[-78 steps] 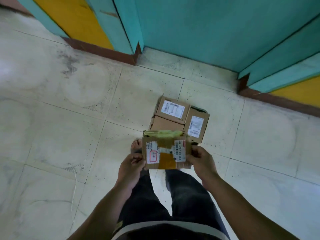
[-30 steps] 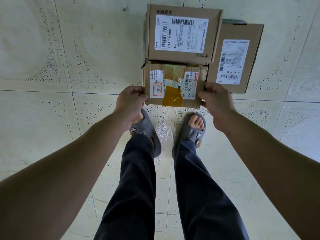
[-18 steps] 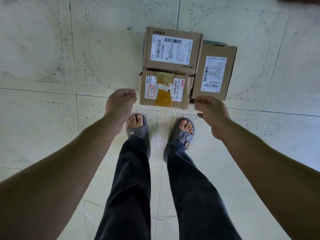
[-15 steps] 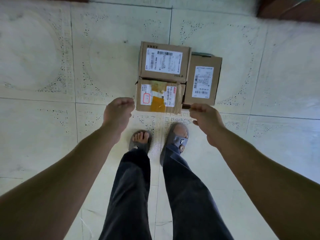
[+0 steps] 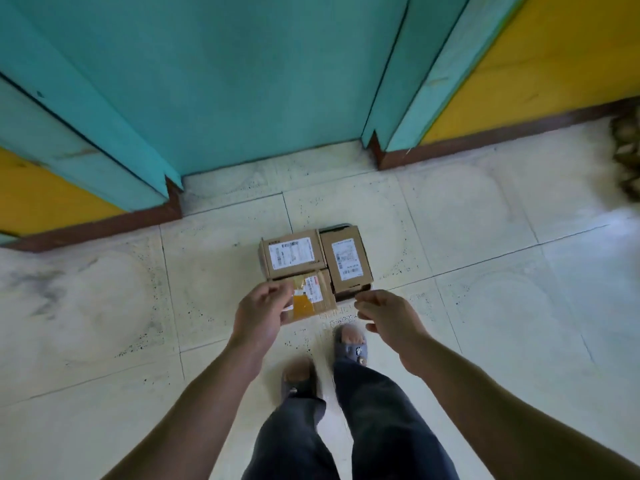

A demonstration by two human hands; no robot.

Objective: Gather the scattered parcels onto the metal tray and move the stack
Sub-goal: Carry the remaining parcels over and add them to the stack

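Floor tiles (image 5: 485, 306) past your empty, loose left hand (image 5: 263, 308) and right hand (image 5: 386, 311) hold stiff, likely light parcels (image 5: 294, 252) on a metal tray (image 5: 336, 226); grip its sides.

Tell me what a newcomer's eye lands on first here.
First, the three cardboard parcels, packed tightly together on the pale tiled floor at centre, white labels up. Next, the big teal door behind them, flanked by yellow wall. Then the person's left hand and right hand, both empty, hovering at the near edge of the group, the left one in front of the taped parcel.
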